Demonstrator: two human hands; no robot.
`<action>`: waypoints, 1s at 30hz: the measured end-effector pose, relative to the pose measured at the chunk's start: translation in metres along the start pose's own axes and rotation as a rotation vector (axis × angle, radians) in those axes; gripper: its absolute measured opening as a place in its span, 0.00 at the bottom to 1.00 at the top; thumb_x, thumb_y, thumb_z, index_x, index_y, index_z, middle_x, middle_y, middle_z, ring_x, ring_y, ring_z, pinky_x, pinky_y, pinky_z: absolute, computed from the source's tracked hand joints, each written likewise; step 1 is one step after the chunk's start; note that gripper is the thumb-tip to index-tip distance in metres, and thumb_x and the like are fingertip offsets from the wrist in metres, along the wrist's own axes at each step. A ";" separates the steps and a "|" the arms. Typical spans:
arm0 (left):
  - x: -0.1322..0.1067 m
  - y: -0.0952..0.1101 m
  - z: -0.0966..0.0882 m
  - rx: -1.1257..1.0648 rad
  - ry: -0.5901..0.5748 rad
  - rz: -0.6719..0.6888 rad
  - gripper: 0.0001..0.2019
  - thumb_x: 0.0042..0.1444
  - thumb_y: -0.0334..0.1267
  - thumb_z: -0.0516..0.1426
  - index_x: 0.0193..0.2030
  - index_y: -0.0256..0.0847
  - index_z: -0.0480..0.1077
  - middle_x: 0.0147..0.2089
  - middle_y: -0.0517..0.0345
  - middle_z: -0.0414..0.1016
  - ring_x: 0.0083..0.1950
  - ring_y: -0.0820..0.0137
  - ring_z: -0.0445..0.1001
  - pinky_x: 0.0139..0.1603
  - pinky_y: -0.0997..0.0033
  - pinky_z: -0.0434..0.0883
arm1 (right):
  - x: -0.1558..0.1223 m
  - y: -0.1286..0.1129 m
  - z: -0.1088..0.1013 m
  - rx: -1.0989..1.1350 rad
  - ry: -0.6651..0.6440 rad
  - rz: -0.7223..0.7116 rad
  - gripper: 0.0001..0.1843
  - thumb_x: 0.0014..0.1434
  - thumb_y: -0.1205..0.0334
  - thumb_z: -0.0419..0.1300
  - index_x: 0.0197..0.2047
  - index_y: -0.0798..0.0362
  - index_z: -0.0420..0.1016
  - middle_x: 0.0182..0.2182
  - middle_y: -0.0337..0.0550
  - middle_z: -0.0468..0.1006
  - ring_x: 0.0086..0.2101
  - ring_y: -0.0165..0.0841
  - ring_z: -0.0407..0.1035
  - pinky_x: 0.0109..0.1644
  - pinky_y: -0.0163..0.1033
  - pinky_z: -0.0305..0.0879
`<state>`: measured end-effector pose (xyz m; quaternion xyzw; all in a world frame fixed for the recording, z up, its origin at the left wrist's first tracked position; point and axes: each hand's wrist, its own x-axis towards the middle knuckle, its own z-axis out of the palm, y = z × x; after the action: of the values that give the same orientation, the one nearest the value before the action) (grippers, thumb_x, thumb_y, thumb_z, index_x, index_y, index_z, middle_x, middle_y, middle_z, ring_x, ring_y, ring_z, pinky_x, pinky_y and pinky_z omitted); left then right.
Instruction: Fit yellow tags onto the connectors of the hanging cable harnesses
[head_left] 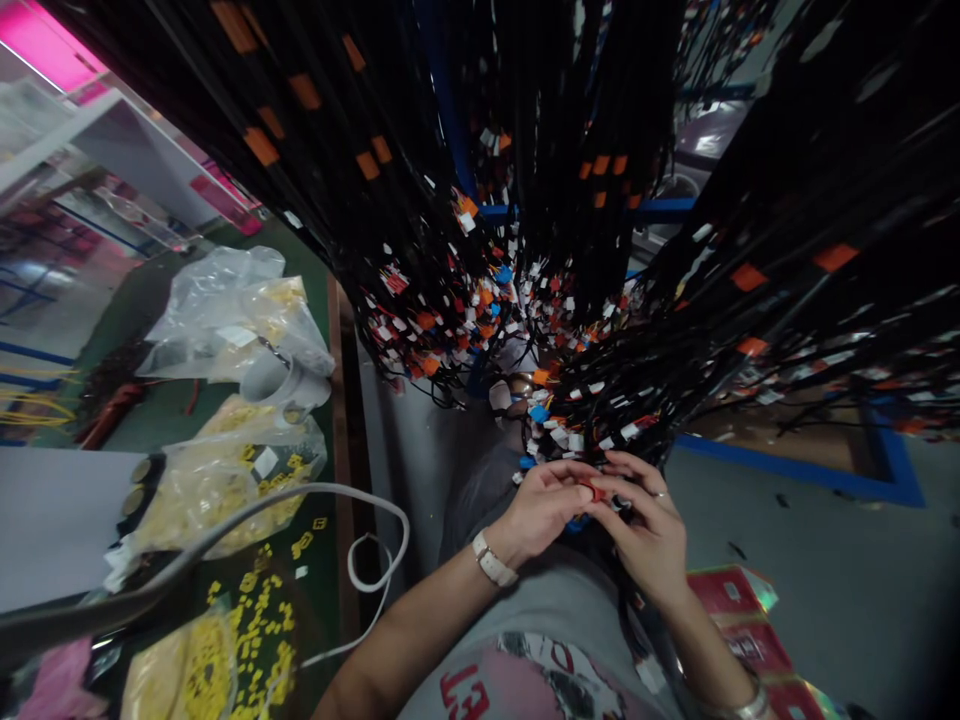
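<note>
Close in front of my body, my left hand (pixel 551 508) pinches a small red connector (pixel 592 491) between thumb and fingers. From the other side my right hand (pixel 643 520) closes its fingertips on the same red piece, and the two hands nearly touch. Fingers cover much of the connector, so its exact shape is hidden. Just beyond my fingers hang black cable harnesses (pixel 615 390) with white, blue and orange connectors at their ends. A blue connector (pixel 538 412) shows slightly above my left hand.
Dense hanging black cables (pixel 555 130) fill the space ahead. On the left, a green bench (pixel 319 560) carries bags of yellow parts (pixel 225 470), loose yellow pieces (pixel 262 620), a white cup-like roll (pixel 281 385) and a looping grey cable (pixel 300 490). Red boxes (pixel 750 635) lie at lower right.
</note>
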<state>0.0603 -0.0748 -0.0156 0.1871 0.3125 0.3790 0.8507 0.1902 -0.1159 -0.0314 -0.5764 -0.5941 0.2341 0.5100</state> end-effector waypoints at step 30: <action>-0.016 0.029 -0.054 -0.033 0.094 -0.044 0.25 0.60 0.52 0.49 0.56 0.35 0.63 0.43 0.42 0.75 0.41 0.63 0.75 0.40 0.66 0.69 | 0.039 0.054 -0.019 0.297 0.413 0.610 0.25 0.43 0.49 0.67 0.41 0.52 0.67 0.30 0.36 0.70 0.31 0.29 0.64 0.40 0.38 0.61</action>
<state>0.0007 -0.0644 -0.0327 0.1481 0.3498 0.3739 0.8461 0.2388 -0.0733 -0.0582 -0.6812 -0.2402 0.3373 0.6037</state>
